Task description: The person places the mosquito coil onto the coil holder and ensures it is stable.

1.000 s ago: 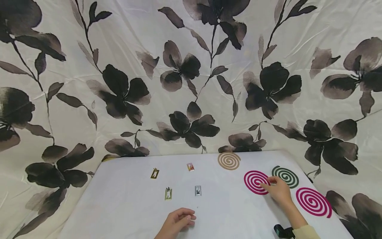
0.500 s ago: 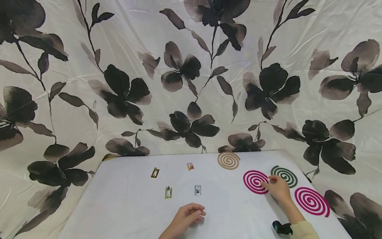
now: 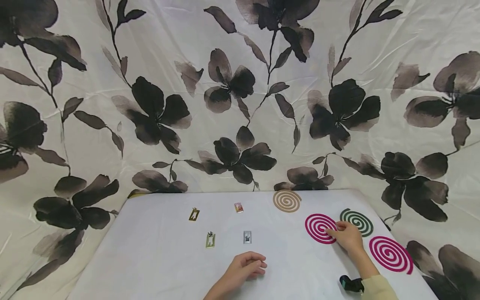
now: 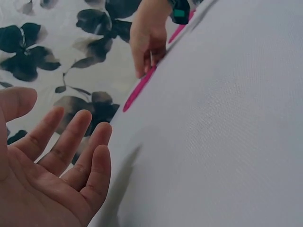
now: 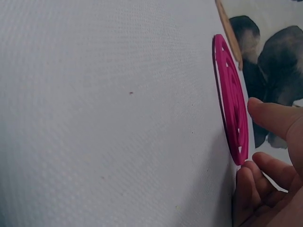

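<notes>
In the head view my right hand (image 3: 349,237) is at the near right edge of a pink mosquito coil (image 3: 318,228) lying flat on the white table. Its thumb is over the coil, while the fingertips meet the rim; a gap shows between thumb and fingers in the right wrist view. My left hand (image 3: 245,271) hovers over the table's near middle, palm turned sideways and fingers loosely bent, holding nothing. Beyond it lie small metal plates like coil stands: a silver one (image 3: 247,237), a light gold one (image 3: 211,240), a darker gold one (image 3: 193,214) and a red-and-gold one (image 3: 238,207).
A green mosquito coil (image 3: 361,221) lies just past my right hand, a second pink coil (image 3: 391,254) to its right. Farther back is a tan coil (image 3: 287,201). A black device (image 3: 351,284) sits at my right wrist. Floral cloth (image 3: 232,125) hangs behind the table.
My left hand has moved right and slightly away from me, still holding nothing. The right hand has stayed at the pink coil's edge, and the coil shows no clear movement.
</notes>
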`<state>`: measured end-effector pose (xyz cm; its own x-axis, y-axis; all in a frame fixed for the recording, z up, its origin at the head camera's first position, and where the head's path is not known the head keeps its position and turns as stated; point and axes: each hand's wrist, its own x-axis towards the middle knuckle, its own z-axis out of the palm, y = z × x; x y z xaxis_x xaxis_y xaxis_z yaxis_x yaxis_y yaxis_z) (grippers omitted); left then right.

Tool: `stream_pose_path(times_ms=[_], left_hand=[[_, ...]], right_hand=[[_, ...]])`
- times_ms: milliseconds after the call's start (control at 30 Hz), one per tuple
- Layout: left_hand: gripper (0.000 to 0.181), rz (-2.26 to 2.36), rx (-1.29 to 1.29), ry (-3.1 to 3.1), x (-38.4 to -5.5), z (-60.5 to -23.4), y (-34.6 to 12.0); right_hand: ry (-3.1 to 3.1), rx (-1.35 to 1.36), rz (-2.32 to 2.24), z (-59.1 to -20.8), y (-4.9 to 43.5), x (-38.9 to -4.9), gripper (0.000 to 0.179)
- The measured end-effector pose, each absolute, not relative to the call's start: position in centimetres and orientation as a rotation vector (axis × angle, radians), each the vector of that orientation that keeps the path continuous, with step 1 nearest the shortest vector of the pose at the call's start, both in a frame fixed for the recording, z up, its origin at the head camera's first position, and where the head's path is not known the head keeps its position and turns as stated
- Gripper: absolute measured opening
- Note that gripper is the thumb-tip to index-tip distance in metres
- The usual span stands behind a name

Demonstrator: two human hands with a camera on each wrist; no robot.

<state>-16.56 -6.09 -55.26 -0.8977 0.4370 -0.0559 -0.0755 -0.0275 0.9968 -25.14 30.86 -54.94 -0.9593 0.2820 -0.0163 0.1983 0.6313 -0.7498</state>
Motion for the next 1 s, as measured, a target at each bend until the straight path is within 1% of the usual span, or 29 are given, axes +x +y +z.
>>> stream_pose_path(times_ms=[167,300,600,1000], left_hand=[[0.031,1.975,0.336,1.902,-16.8,-55.1,-5.2],[0.03,1.999,0.339,1.882,-16.8,-55.1,-4.7],[0.032,1.994,0.315,1.893,-17.3,-54.8,-4.6],[0.032,1.989,0.303,1.889,-18.0,-54.8,-3.1]], right_hand=[[-2.745,-0.396,1.223,-55.2,31.3,-25.0,0.059],[-2.759,-0.397,1.195,-55.4,31.4,-25.0,0.062],[-2.769,-0.412,1.154,-55.4,30.4,-25.7,0.066],[-2.762,-0.447,1.193,-55.4,30.3,-25.5,0.066]])
